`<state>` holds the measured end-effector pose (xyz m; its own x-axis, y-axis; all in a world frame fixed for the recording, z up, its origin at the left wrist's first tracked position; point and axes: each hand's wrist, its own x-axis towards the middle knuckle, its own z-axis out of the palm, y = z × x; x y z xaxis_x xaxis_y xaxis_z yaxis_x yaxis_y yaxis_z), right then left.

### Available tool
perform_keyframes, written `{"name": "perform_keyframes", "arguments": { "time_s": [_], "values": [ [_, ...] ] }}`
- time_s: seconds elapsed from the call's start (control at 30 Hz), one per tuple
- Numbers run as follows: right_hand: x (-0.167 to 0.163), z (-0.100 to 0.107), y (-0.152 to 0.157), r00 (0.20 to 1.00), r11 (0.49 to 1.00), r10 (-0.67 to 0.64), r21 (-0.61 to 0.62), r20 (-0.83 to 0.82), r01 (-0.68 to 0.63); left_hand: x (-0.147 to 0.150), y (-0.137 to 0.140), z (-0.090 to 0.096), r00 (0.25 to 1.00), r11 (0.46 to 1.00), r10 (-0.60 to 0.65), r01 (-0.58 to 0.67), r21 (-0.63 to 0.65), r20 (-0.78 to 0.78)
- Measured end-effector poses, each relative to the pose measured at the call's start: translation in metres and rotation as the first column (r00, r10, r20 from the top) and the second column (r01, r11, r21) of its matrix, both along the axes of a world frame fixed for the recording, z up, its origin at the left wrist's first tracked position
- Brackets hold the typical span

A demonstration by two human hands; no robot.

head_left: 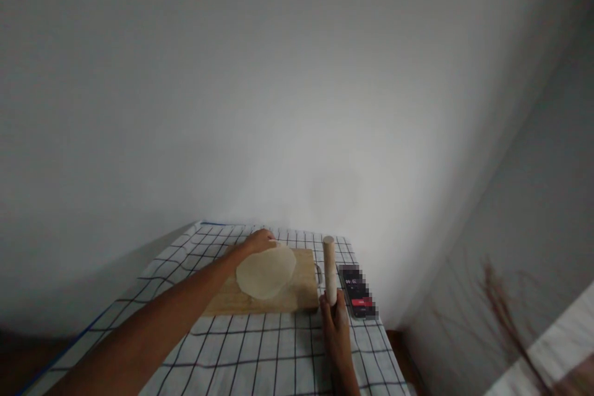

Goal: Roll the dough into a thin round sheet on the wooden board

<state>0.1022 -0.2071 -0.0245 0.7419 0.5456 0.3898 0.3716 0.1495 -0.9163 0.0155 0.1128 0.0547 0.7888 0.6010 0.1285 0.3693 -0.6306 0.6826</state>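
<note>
A flat, roughly round sheet of dough lies on a wooden board. At its far edge is my left hand, fingers bent closed and pinching the dough's rim. My left forearm crosses over the board's left part. Just right of the board, my right hand is wrapped round the lower end of a wooden rolling pin. The pin points up and away from me, apart from the dough.
A phone, partly pixelated, lies on the right of the table. A white cloth with dark checks covers the table. Pale walls rise behind and to the right. Blurred dry stems stand at the lower right.
</note>
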Motion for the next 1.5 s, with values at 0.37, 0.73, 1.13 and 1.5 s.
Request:
{"name": "perform_keyframes", "arguments": {
  "time_s": [0.37,0.73,1.13,1.5],
  "values": [
    [0.000,0.003,-0.003,0.998,0.997,0.062,0.046,0.011,-0.062,-0.036,-0.045,0.019,0.999,0.901,-0.003,0.018,0.433,-0.034],
    [0.000,0.000,-0.003,0.996,0.996,0.080,0.024,0.034,-0.081,-0.048,-0.074,0.110,0.948,0.837,-0.318,0.282,0.469,-0.003],
    [0.001,-0.001,-0.001,0.998,0.998,0.054,0.016,-0.014,-0.054,-0.043,-0.019,-0.025,0.995,0.930,-0.068,0.091,0.355,-0.078],
    [-0.004,0.008,-0.005,0.997,0.996,0.077,-0.051,0.006,-0.076,-0.074,-0.043,-0.034,0.980,0.863,0.115,-0.018,0.506,-0.161]
  ]
}}
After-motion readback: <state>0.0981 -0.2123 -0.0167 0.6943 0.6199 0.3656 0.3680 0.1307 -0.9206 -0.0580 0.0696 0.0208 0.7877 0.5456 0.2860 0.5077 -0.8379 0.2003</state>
